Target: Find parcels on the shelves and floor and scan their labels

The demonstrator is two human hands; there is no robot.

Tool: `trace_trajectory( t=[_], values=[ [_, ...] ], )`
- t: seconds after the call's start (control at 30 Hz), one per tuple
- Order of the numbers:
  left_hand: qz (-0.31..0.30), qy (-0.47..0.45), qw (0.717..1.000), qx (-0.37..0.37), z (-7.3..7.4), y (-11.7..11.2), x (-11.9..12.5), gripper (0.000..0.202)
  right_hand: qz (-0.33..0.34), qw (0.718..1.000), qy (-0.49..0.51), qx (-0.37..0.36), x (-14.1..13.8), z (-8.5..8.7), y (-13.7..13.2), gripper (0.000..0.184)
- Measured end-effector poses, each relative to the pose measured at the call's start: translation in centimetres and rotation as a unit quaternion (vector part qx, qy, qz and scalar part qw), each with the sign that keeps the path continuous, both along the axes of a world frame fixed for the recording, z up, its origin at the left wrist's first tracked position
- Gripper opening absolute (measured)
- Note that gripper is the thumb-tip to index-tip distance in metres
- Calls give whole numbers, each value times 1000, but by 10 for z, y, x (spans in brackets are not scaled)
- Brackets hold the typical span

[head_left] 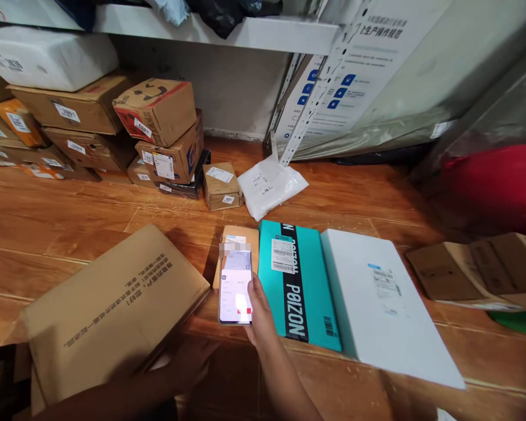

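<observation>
While right hand (258, 318) is pinching phone (235, 287) by edge over small parcel (242, 236), thin grip is probably risking slip; left hand (187, 361) is lying shadowed, finger spread unreadable.

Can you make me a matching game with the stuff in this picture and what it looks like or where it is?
1 phone
2 POIZON box
3 plastic bag
4 big cardboard box

A teal with a black stripe
B white, behind the POIZON box
C in the right hand
D brown, left of the phone

Pairs: 1-C, 2-A, 3-B, 4-D
</observation>
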State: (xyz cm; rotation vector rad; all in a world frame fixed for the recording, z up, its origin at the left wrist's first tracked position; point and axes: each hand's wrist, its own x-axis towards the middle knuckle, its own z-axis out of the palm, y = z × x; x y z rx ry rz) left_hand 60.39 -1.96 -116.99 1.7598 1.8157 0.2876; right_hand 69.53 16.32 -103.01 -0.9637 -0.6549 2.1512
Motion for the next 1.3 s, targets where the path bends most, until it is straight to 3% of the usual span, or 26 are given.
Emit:
trace_trajectory(
  t=[0.3,0.6,0.87,1.0,1.17,1.3],
  values=[
    [4,-36,993,112,7,-1,8,53,28,998,-10,51,0,4,0,60],
    [0,-44,994,104,1,-6,11,54,46,997,-2,56,3,13,5,55],
    [-4,-61,991,116,5,-3,11,49,43,998,-1,54,5,16,6,56],
    [-9,-53,989,135,6,-2,12,50,87,994,40,50,13,20,8,55],
    [-5,-66,988,141,21,4,13,46,173,979,99,32,28,26,8,77],
    [4,-90,988,127,39,13,11,43,170,979,95,61,32,31,6,73]
  ],
)
